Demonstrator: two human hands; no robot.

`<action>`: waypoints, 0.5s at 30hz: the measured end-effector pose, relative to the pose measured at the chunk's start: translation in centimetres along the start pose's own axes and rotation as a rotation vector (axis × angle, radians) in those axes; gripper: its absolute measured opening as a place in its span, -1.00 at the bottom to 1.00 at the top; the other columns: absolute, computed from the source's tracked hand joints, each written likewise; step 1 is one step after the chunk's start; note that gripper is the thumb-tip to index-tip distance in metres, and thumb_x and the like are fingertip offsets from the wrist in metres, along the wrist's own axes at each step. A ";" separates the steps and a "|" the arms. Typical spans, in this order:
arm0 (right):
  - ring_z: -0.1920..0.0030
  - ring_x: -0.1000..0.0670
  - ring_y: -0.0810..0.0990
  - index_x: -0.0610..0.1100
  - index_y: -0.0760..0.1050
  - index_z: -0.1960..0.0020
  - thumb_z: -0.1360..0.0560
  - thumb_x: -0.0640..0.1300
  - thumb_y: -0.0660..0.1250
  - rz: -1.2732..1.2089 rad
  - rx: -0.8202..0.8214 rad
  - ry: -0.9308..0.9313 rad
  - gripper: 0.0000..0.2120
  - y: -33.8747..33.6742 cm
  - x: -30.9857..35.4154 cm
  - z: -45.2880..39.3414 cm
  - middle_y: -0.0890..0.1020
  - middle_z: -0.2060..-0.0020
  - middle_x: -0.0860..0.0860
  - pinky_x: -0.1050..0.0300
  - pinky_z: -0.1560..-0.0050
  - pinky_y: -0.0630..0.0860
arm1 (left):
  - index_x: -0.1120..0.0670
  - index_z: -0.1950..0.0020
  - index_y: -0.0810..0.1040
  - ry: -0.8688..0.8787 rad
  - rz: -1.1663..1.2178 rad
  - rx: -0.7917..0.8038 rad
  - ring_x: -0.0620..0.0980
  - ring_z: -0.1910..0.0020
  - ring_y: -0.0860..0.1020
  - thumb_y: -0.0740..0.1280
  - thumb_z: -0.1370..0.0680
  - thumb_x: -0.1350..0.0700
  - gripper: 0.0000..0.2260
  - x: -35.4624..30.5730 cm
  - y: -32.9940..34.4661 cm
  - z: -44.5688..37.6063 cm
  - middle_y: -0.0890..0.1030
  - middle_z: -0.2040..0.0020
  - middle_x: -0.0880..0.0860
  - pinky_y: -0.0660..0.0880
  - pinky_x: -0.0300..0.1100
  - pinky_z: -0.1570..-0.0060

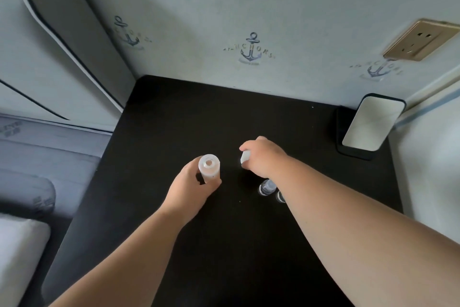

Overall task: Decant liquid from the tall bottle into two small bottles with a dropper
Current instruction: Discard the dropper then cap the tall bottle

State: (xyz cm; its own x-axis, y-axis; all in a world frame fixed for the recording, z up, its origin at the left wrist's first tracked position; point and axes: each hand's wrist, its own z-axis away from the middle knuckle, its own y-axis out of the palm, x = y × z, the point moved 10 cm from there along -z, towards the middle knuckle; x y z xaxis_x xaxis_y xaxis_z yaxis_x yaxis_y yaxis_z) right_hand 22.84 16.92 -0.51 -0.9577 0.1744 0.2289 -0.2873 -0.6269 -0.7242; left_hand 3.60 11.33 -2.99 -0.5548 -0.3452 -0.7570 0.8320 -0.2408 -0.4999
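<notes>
A tall frosted bottle (209, 168) stands upright on the black table (174, 120) with its mouth uncovered. My left hand (191, 189) grips its body from the near left side. To its right, my right hand (263, 157) holds a small white object (244, 157), probably the bottle's cap, low over the table. Two small clear bottles stand just under my right forearm: one (266, 187) shows its top, the other (280, 197) is mostly hidden by the arm. No dropper is visible.
A phone (371, 123) leans on a dark stand at the table's back right, near a wall socket (418, 40). The wall runs along the table's far edge. A bed with grey cushions lies to the left.
</notes>
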 end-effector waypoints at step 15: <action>0.07 0.13 0.69 0.24 0.51 -0.28 -0.56 -0.02 0.33 -0.696 -0.186 -0.327 -0.68 -4.1 -0.8 4.5 0.55 -0.15 0.13 0.24 0.11 0.53 | -0.37 -0.12 0.47 0.057 -0.020 -0.013 -0.24 -0.03 0.60 0.48 -0.41 -0.20 -0.66 -0.9 0.2 1.0 0.61 -0.03 -0.24 0.52 -0.21 0.01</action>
State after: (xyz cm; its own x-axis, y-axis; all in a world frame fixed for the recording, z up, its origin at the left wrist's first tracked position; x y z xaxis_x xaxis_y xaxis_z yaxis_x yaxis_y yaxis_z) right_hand 24.91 15.89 5.22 -0.5113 0.2301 0.8280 -0.8444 -0.3137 -0.4342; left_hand 4.29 10.65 -1.98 -0.5701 -0.2879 -0.7695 0.8210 -0.2355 -0.5201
